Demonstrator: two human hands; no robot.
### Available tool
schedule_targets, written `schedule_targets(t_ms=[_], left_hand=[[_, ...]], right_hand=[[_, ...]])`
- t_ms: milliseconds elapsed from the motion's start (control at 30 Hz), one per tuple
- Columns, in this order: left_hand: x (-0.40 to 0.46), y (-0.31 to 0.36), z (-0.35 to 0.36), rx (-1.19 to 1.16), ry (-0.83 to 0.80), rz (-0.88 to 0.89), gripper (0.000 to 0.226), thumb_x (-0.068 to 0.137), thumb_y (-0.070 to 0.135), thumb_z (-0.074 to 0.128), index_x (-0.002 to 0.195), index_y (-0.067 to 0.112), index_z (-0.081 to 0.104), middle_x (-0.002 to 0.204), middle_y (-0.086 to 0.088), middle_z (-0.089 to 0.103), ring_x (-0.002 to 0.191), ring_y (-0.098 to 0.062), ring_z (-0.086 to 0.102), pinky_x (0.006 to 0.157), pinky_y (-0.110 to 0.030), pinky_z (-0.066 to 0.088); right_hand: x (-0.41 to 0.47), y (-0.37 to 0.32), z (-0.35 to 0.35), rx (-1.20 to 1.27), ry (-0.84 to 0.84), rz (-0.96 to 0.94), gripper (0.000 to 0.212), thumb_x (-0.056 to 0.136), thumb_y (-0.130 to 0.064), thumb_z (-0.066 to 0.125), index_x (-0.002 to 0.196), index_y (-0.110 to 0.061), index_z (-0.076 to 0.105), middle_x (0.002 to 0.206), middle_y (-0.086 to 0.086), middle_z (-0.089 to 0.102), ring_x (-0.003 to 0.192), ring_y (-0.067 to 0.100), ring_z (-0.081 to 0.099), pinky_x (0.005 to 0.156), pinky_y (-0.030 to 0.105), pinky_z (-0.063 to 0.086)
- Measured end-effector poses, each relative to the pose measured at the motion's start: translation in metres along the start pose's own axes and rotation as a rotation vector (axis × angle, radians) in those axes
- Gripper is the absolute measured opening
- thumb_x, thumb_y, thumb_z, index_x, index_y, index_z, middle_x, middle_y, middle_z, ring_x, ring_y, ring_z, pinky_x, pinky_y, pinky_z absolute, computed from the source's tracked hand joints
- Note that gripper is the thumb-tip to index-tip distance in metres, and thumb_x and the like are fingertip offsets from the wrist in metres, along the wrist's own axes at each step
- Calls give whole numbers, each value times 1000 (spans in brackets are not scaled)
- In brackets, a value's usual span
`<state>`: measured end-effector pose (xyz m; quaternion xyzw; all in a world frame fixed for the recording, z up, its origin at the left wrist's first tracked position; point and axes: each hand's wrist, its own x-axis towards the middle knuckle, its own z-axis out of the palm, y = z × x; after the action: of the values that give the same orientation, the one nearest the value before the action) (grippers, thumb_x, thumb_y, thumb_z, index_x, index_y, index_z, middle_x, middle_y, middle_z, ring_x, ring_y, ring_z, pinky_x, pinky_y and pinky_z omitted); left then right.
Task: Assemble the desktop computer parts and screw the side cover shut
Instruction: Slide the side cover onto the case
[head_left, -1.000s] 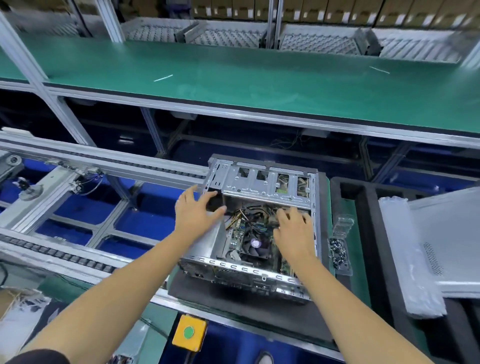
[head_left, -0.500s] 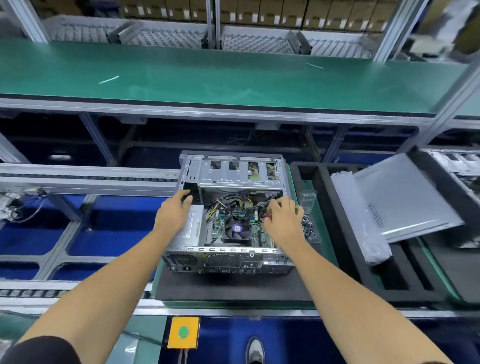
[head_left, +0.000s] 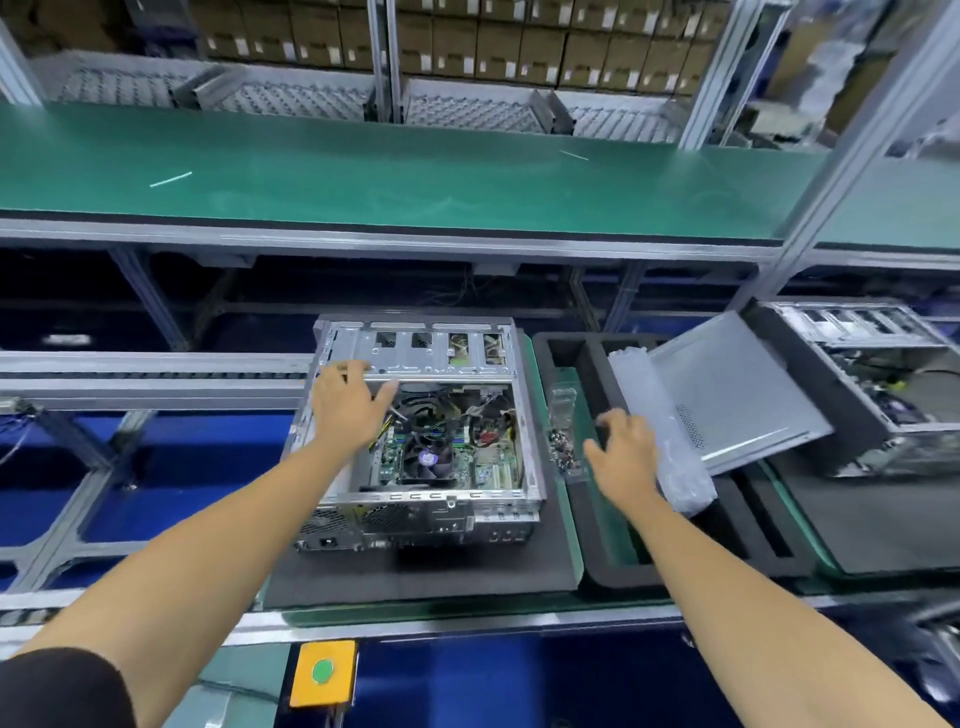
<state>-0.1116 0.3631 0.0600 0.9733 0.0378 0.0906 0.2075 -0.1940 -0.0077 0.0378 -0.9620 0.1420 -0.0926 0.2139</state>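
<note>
Open grey steel computer case (head_left: 423, 441) lies on black foam; your left hand (head_left: 349, 405), fingers spread, steadies its drive bay. Right hand (head_left: 626, 454), fingers loosely curled, empty, nears the grey metal side cover (head_left: 737, 395) right of the case: grip its edge squarely.

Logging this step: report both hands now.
Left hand: open, resting on the computer case.
Right hand: open, fingers loosely curled, holding nothing, beside the plastic bag.
</note>
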Motion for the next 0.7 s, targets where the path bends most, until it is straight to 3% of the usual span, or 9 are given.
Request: schedule_targets(t_ms=[100,200,267,333,400,500,600,700], left_hand=[[4,58,13,-10,-72,88,58,99,57,51,140,17,50,144,-16,42,134,-36,39,110,-47,31],[5,107,34,-20,-100,179,55,97,56,55,140,21,49,140,-11,41,131,-33,39,108,-45,29],[3,136,50,-7,-102,229,53,95,54,58,138,24,50,138,-8,41,129,-32,39,107,-44,29],[1,159,67,2,-135,259,53,93,54,61,138,27,49,138,-4,39,128,-29,37,107,-43,28],[-3,176,82,6,-185,272,54,91,54,62,138,31,46,138,-1,36,127,-28,36,109,-44,25],[-10,193,98,-8,-255,236,55,90,53,64,138,36,44,139,1,34,127,-27,34,109,-44,25],[-18,203,108,-41,-265,197,53,90,51,65,137,39,43,136,3,33,126,-25,31,104,-41,25],[-20,211,111,-49,-260,219,49,91,48,64,134,40,43,134,5,33,125,-23,31,97,-37,24]], right_hand=[[16,62,-19,23,-72,303,37,93,-29,63,128,-18,59,137,17,47,123,39,48,103,46,42],[33,115,-33,-83,-247,424,46,92,-32,64,137,-28,54,146,18,37,129,40,45,108,47,41],[45,141,-34,-125,-408,419,49,91,-33,66,137,-31,52,146,20,35,129,40,43,109,46,40],[55,160,-32,-71,-537,395,44,87,-28,68,129,-28,58,139,21,46,122,39,49,107,45,43],[63,174,-30,-43,-585,377,38,83,-24,69,120,-26,62,130,18,54,116,37,53,103,44,47],[74,192,-22,-79,-630,343,40,81,-19,71,118,-25,59,127,19,51,102,34,56,95,40,51],[83,205,-14,-27,-600,286,30,82,-8,70,107,-13,54,122,20,42,73,26,51,71,32,50],[92,210,-16,-61,-476,143,23,84,-2,65,91,-11,46,104,17,53,79,27,51,67,32,46]])
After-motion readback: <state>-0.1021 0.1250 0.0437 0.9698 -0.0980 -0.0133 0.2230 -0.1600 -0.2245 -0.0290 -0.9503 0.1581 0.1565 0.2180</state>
